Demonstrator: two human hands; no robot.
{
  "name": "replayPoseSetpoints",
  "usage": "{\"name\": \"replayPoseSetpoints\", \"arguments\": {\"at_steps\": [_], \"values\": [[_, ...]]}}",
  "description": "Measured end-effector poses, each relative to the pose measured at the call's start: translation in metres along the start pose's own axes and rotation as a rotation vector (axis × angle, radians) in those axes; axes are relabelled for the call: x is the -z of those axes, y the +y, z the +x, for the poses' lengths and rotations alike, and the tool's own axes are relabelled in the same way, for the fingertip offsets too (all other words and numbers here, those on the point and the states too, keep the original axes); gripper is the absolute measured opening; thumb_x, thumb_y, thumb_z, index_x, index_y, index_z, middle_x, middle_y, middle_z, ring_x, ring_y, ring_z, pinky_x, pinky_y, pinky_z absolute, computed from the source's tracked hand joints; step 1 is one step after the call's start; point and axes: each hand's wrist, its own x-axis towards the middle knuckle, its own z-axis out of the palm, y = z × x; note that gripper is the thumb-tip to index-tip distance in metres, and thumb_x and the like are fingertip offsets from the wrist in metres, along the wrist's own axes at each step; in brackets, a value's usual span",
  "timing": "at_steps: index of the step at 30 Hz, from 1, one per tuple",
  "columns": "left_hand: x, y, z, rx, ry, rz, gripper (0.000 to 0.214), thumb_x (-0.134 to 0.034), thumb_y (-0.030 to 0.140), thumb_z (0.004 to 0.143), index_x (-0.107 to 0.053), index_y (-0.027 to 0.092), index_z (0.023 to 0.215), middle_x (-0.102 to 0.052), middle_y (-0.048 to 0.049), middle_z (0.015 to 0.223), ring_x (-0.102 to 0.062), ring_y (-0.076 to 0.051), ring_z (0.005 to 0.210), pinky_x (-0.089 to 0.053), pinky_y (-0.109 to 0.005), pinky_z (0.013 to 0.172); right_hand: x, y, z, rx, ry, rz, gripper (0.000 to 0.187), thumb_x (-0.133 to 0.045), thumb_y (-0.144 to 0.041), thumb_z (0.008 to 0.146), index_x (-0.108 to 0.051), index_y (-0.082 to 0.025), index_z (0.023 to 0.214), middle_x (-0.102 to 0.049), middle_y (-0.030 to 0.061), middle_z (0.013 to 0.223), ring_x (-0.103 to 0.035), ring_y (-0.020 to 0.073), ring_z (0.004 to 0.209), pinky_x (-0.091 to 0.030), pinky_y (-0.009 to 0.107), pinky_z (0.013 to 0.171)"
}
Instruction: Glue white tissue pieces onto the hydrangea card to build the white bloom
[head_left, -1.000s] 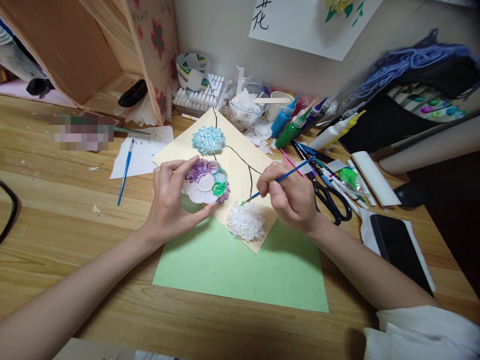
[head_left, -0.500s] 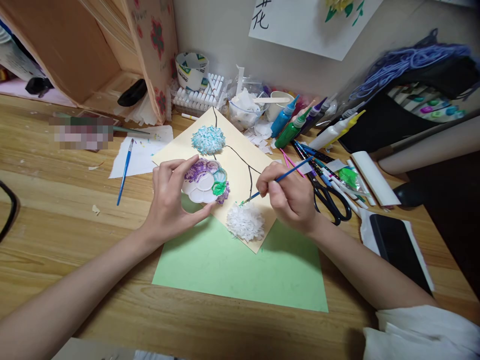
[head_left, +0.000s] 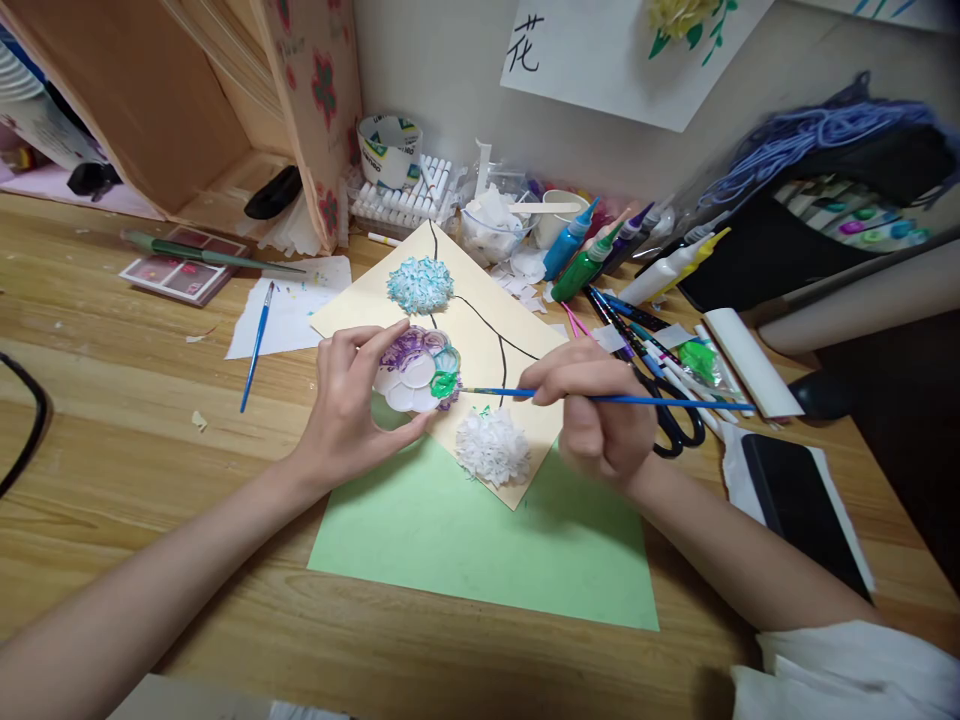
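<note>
My left hand [head_left: 349, 400] grips a small flower-shaped paint palette [head_left: 409, 372] by its rim, with purple, teal and bright green paint in its wells. Between the fingers of my right hand [head_left: 596, 405] is a blue paintbrush [head_left: 637, 399], lying nearly level, its tip by the green paint at the palette's right edge. Under both hands lies a cream card [head_left: 480, 325] with black branching lines. A blue-tipped paper flower [head_left: 420, 285] is on its upper part, and a white paper flower [head_left: 493, 447] with specks of green at its top is near the lower corner. The palette partly covers a purple flower.
Green paper [head_left: 480, 560] lies beneath the card. A second paintbrush [head_left: 257, 345] rests on white paper at the left. To the right are black scissors [head_left: 679, 430], pens and a phone [head_left: 802, 510]. Paint bottles [head_left: 581, 270] and a bowl of paper scraps [head_left: 491, 225] stand behind.
My right hand has lifted the paintbrush off the white flower and swung its tip up and left to the palette. The brush now lies flatter. My left hand keeps its hold.
</note>
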Motion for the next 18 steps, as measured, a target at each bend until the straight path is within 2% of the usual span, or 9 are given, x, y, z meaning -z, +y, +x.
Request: {"name": "replayPoseSetpoints", "arguments": {"at_steps": [4, 10, 15, 18], "values": [[0.0007, 0.0008, 0.0005, -0.021, 0.003, -0.009, 0.078, -0.07, 0.038, 0.067, -0.032, 0.027, 0.134, -0.046, -0.0096, 0.115, -0.044, -0.027, 0.108, -0.038, -0.045, 0.092, -0.0039, 0.0005, 0.0004, -0.051, -0.082, -0.022, 0.016, -0.037, -0.012, 0.086, -0.051, -0.021, 0.084, -0.06, 0.0029, 0.07, -0.058, 0.0174, 0.065, -0.045, 0.034, 0.059], [0.0013, 0.0007, 0.0008, -0.013, -0.008, -0.004, 0.076, -0.069, 0.039, 0.068, -0.032, 0.026, 0.134, -0.046, -0.0097, 0.115, -0.044, -0.026, 0.108, -0.038, -0.044, 0.092, -0.0025, 0.0014, 0.0002, -0.052, -0.044, 0.001, 0.016, -0.038, -0.011, 0.085, -0.052, -0.02, 0.084, -0.06, 0.003, 0.07, -0.058, 0.0169, 0.064, -0.044, 0.033, 0.06], [0.0011, 0.0009, 0.0008, -0.024, 0.004, 0.001, 0.077, -0.069, 0.039, 0.067, -0.032, 0.026, 0.134, -0.047, -0.0095, 0.115, -0.045, -0.026, 0.107, -0.038, -0.045, 0.092, -0.0021, 0.0019, 0.0005, -0.076, -0.078, -0.012, 0.016, -0.038, -0.011, 0.086, -0.052, -0.02, 0.085, -0.06, 0.0036, 0.072, -0.057, 0.0177, 0.068, -0.045, 0.034, 0.06], [0.0012, 0.0013, 0.0009, -0.024, 0.003, 0.006, 0.078, -0.07, 0.038, 0.067, -0.032, 0.026, 0.134, -0.047, -0.0096, 0.115, -0.045, -0.027, 0.108, -0.037, -0.045, 0.092, -0.0017, 0.0009, 0.0002, -0.049, -0.016, -0.008, 0.016, -0.037, -0.013, 0.087, -0.052, -0.021, 0.085, -0.059, 0.003, 0.071, -0.057, 0.0172, 0.064, -0.045, 0.035, 0.059]]}}
